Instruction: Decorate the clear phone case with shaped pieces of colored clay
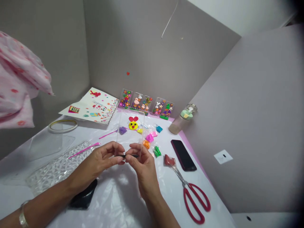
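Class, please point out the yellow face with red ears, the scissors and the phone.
Yellow face [133, 125]: head view, middle of its round disc.
Scissors [184, 183]: head view, near the pivot between blades and red handles.
Phone [183, 155]: head view, middle of its dark screen.

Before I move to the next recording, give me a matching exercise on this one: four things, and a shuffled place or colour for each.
Things:
1. Scissors
2. Phone
3. Bottle
4. Thin dark strip

Places and colours:
A. Lying screen up, between the bottle and the scissors
B. Held in the fingers of the left hand and the right hand
C. Red handles
D. Pale green top

Pairs: 1-C, 2-A, 3-D, 4-B
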The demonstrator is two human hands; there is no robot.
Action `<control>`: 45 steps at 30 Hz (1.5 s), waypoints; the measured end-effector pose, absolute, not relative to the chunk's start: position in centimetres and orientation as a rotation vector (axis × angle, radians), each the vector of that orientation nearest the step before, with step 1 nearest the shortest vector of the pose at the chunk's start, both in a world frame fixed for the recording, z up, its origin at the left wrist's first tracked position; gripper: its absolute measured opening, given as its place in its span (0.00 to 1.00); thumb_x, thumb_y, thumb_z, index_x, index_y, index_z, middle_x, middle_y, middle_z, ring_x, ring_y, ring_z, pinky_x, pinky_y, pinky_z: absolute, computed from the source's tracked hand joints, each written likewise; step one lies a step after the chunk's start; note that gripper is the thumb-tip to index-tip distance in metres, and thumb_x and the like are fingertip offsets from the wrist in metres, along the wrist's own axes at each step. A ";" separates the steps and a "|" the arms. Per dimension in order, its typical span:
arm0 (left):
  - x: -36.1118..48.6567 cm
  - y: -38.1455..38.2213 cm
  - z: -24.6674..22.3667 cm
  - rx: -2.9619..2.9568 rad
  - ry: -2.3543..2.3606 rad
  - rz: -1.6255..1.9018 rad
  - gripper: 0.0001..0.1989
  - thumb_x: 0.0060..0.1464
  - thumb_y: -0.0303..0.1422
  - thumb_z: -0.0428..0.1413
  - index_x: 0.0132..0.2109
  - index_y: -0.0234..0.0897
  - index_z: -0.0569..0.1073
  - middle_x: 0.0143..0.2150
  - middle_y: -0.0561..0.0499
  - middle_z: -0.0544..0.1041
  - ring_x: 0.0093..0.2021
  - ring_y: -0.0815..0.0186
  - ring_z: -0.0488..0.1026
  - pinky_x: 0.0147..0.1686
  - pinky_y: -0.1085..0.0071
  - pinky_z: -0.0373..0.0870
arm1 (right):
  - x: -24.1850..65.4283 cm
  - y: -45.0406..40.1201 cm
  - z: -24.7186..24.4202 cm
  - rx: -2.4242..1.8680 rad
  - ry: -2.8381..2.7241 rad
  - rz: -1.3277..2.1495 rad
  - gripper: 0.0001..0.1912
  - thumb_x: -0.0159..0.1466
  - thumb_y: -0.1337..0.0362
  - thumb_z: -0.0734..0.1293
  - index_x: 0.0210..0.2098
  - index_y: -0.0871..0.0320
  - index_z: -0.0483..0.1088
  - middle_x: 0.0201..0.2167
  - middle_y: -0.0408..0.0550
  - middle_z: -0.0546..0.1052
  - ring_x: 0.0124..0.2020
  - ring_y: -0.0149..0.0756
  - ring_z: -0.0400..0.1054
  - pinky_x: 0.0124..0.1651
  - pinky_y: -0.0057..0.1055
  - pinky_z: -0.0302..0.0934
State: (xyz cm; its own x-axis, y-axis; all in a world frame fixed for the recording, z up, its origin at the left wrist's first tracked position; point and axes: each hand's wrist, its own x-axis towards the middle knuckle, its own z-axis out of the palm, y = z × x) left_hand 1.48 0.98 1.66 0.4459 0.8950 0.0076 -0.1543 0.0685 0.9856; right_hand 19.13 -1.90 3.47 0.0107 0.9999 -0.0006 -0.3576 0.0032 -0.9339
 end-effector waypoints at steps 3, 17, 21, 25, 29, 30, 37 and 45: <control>1.5 1.1 1.8 1.240 0.773 0.904 0.11 0.62 0.44 0.65 0.45 0.44 0.76 0.43 0.54 0.76 0.48 0.62 0.75 0.52 0.68 0.72 | 19.1 -1.9 3.4 -0.926 -0.932 1.364 0.20 0.55 0.62 0.81 0.44 0.55 0.76 0.33 0.40 0.79 0.35 0.31 0.73 0.42 0.29 0.66; 1.7 0.9 2.1 1.298 0.805 0.912 0.13 0.66 0.47 0.60 0.46 0.44 0.77 0.45 0.52 0.76 0.50 0.59 0.75 0.53 0.64 0.73 | 19.2 -2.0 3.6 -0.915 -0.936 1.360 0.21 0.54 0.63 0.82 0.45 0.54 0.77 0.36 0.43 0.81 0.41 0.36 0.75 0.47 0.32 0.68; 1.7 0.8 2.1 1.338 0.849 0.915 0.13 0.63 0.45 0.63 0.47 0.44 0.76 0.41 0.53 0.77 0.45 0.61 0.75 0.49 0.66 0.69 | 19.2 -2.0 3.6 -0.923 -0.931 1.359 0.22 0.53 0.62 0.83 0.45 0.54 0.77 0.36 0.42 0.81 0.40 0.36 0.74 0.46 0.32 0.68; 1.7 0.7 2.2 1.330 0.891 0.959 0.15 0.61 0.47 0.64 0.45 0.43 0.76 0.39 0.53 0.78 0.44 0.60 0.76 0.48 0.66 0.69 | 19.2 -2.0 3.6 -0.947 -0.928 1.379 0.23 0.53 0.61 0.83 0.45 0.55 0.76 0.36 0.42 0.80 0.38 0.34 0.74 0.45 0.31 0.68; 1.8 0.7 2.1 1.327 0.939 1.012 0.16 0.57 0.47 0.66 0.43 0.42 0.76 0.39 0.54 0.76 0.43 0.61 0.74 0.46 0.67 0.68 | 19.2 -2.0 3.6 -0.933 -0.928 1.405 0.21 0.54 0.62 0.82 0.45 0.55 0.76 0.34 0.40 0.80 0.35 0.32 0.75 0.44 0.30 0.67; 1.8 0.7 2.0 1.321 0.936 1.020 0.16 0.56 0.47 0.67 0.43 0.42 0.76 0.39 0.54 0.75 0.43 0.61 0.73 0.46 0.68 0.68 | 19.2 -2.0 3.6 -0.930 -0.928 1.399 0.21 0.55 0.62 0.82 0.45 0.55 0.76 0.33 0.40 0.80 0.34 0.32 0.75 0.43 0.30 0.66; 1.6 0.9 1.8 1.224 0.837 1.005 0.16 0.57 0.46 0.67 0.46 0.43 0.76 0.44 0.53 0.76 0.47 0.60 0.75 0.51 0.66 0.71 | 19.3 -2.0 3.4 -0.937 -0.934 1.327 0.19 0.56 0.60 0.81 0.45 0.54 0.77 0.35 0.41 0.80 0.36 0.33 0.73 0.44 0.30 0.65; 1.6 0.6 3.3 1.096 0.663 1.000 0.16 0.59 0.45 0.66 0.49 0.42 0.80 0.49 0.47 0.80 0.54 0.52 0.78 0.59 0.59 0.74 | 19.5 -1.8 3.1 -0.913 -0.912 1.282 0.18 0.57 0.60 0.80 0.45 0.54 0.78 0.38 0.45 0.83 0.39 0.36 0.76 0.47 0.33 0.68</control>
